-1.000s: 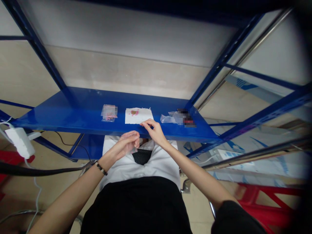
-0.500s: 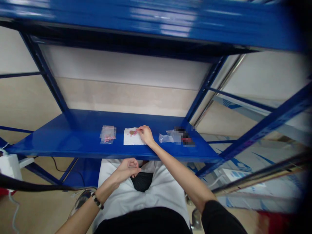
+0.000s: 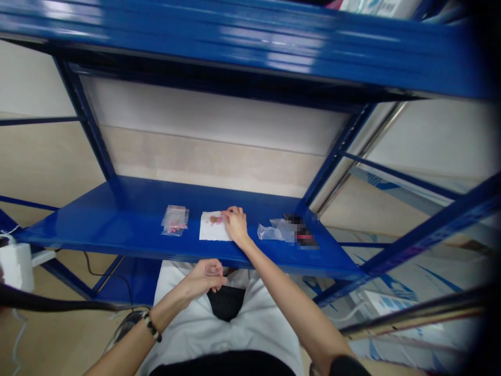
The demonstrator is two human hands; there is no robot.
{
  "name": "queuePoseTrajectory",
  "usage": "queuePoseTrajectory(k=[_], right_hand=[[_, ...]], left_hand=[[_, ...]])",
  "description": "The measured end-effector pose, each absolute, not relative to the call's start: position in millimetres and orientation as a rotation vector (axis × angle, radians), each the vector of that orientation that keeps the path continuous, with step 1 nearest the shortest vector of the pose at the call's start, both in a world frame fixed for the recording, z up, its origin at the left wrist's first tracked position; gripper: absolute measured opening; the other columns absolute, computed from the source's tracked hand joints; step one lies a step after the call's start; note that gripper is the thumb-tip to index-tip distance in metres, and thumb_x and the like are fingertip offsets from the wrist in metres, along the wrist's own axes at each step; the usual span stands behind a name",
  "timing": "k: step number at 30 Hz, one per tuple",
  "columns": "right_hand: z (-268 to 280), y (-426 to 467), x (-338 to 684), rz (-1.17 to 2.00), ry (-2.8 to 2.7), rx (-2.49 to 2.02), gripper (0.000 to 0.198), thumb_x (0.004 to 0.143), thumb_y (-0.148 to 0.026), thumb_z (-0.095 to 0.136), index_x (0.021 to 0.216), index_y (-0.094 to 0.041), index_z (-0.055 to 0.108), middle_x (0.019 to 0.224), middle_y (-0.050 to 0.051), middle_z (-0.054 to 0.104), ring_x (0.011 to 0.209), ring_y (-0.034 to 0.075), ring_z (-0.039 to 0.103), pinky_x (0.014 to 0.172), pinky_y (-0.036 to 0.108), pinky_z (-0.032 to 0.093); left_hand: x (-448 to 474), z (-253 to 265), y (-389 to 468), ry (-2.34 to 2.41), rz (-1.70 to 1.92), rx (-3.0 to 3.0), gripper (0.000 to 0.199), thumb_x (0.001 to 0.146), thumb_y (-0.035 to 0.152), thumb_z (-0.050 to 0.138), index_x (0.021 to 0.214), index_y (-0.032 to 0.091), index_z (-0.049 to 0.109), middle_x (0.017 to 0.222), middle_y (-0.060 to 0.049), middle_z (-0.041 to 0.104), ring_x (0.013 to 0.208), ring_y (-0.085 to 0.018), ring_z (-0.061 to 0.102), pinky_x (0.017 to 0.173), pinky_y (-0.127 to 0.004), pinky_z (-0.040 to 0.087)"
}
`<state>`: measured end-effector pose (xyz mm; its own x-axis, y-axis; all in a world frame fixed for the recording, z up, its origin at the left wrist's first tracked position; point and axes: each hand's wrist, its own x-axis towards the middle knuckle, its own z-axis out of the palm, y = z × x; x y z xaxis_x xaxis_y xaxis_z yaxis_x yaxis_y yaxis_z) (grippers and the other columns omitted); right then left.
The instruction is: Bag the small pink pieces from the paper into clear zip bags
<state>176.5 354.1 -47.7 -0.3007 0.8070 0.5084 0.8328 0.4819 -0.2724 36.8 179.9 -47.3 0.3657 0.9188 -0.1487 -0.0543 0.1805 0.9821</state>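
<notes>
We reach our right hand [image 3: 236,225] over the right side of a white sheet [image 3: 207,233], which lies on a blue shelf [image 3: 133,224]. The hand is narrow, its fingers bent beside a small pile of pink and tan pieces [image 3: 215,220] on the sheet; we cannot tell whether it pinches any. We hold our left hand [image 3: 209,277] over our white trousers [image 3: 188,326], just off the shelf's near edge, its fingers curled; something pale seems to show within, but we cannot make it out. A beaded bracelet [image 3: 151,327] circles that wrist. Left of the sheet we see clear bags [image 3: 175,221] with pink pieces inside; to the right, clear crumpled plastic [image 3: 269,232] lies beside a pixelated dark-and-red thing [image 3: 303,233].
</notes>
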Motion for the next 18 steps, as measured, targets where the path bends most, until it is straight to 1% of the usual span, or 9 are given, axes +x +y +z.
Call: queuePoseTrajectory(k=[3, 8, 10, 12, 14, 16, 18], right_hand=[[-45.4, 351.0, 174.9, -0.085, -2.115, -1.363, 0.020, 0.095, -0.025, 0.050, 0.099, -0.022, 0.069, 0.107, 0.010, 0.059, 0.104, 0.027, 0.046, 0.085, 0.037, 0.039], [-45.3, 352.7, 178.6, -0.005, -2.066, -1.395, 0.021, 0.093, -0.018, 0.049, 0.093, -0.020, 0.070, 0.104, 0.010, 0.063, 0.103, 0.026, 0.049, 0.085, 0.035, 0.040], [-45.9, 353.2, 181.6, 0.020, -2.032, -1.419, 0.021, 0.093, -0.019, 0.050, 0.091, -0.019, 0.071, 0.103, 0.010, 0.064, 0.101, 0.025, 0.052, 0.086, 0.034, 0.040], [-46.2, 351.6, 182.8, 0.023, -2.015, -1.479, 0.022, 0.095, -0.023, 0.048, 0.095, -0.019, 0.070, 0.101, 0.010, 0.065, 0.099, 0.024, 0.055, 0.085, 0.032, 0.041], [-45.8, 347.8, 180.7, 0.021, -2.054, -1.577, 0.025, 0.098, -0.029, 0.043, 0.104, -0.020, 0.066, 0.097, 0.009, 0.066, 0.094, 0.023, 0.059, 0.082, 0.031, 0.043], [-44.3, 342.9, 175.4, -0.004, -2.134, -1.671, 0.028, 0.100, -0.030, 0.038, 0.113, -0.020, 0.060, 0.096, 0.009, 0.068, 0.092, 0.023, 0.062, 0.079, 0.031, 0.044], [-41.4, 338.5, 169.2, -0.054, -2.202, -1.723, 0.028, 0.101, -0.028, 0.036, 0.118, -0.019, 0.056, 0.098, 0.011, 0.068, 0.094, 0.024, 0.063, 0.080, 0.031, 0.044]], left_hand=[[35.9, -44.0, 170.9, 0.951, 0.867, 1.194, 0.037, 0.066, 0.038, 0.080, 0.070, 0.016, 0.051, 0.056, 0.002, 0.054, 0.051, -0.009, 0.048, 0.052, -0.021, 0.038], [32.9, -43.7, 161.4, 0.956, 0.851, 1.217, 0.037, 0.068, 0.040, 0.078, 0.069, 0.016, 0.050, 0.056, 0.002, 0.054, 0.052, -0.009, 0.048, 0.052, -0.022, 0.038], [32.4, -46.3, 162.6, 0.955, 0.836, 1.227, 0.036, 0.069, 0.040, 0.078, 0.070, 0.016, 0.050, 0.057, 0.001, 0.054, 0.053, -0.010, 0.049, 0.053, -0.022, 0.038], [32.7, -50.0, 165.6, 0.949, 0.821, 1.230, 0.035, 0.069, 0.039, 0.077, 0.072, 0.016, 0.051, 0.058, 0.001, 0.054, 0.055, -0.010, 0.050, 0.054, -0.022, 0.039], [33.7, -53.6, 168.8, 0.940, 0.806, 1.232, 0.035, 0.070, 0.038, 0.077, 0.073, 0.016, 0.050, 0.059, 0.002, 0.055, 0.056, -0.010, 0.050, 0.055, -0.022, 0.038], [35.1, -55.7, 170.5, 0.936, 0.794, 1.233, 0.034, 0.070, 0.037, 0.077, 0.073, 0.016, 0.050, 0.060, 0.002, 0.054, 0.056, -0.010, 0.050, 0.055, -0.022, 0.038], [36.1, -55.8, 169.6, 0.929, 0.784, 1.235, 0.034, 0.070, 0.037, 0.077, 0.073, 0.016, 0.051, 0.060, 0.002, 0.055, 0.056, -0.010, 0.051, 0.055, -0.022, 0.038]])
